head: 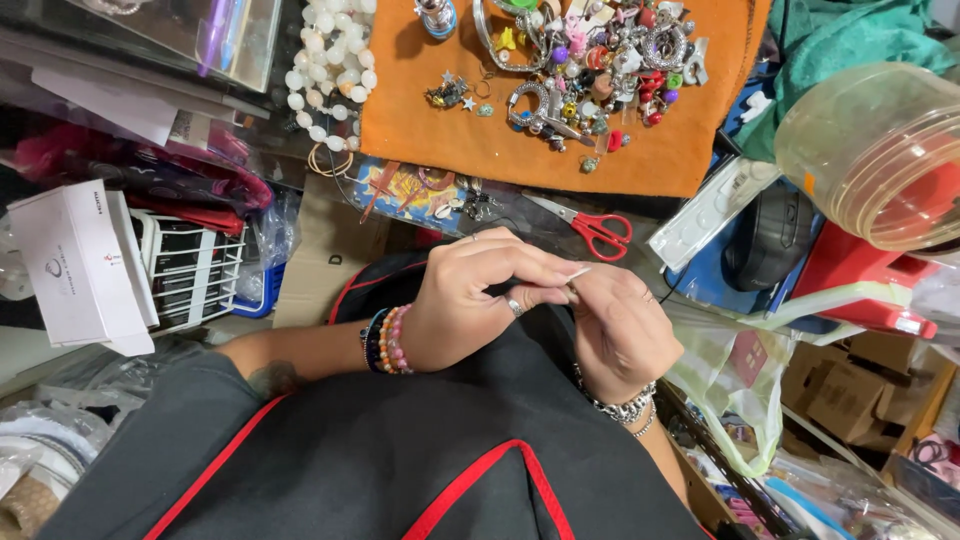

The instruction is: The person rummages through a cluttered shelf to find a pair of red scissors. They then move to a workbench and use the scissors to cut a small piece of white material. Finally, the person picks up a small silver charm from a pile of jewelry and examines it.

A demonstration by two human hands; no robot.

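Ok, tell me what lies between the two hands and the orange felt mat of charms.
In the head view, red-handled scissors lie between the hands and the orange felt mat, beside small shells and metal bits.

A messy work spot is packed with stuff. An orange cloth (500, 130) lies at twelve o'clock, cardboard boxes (850, 395) at four o'clock, a white wire basket (195, 270) at nine o'clock.
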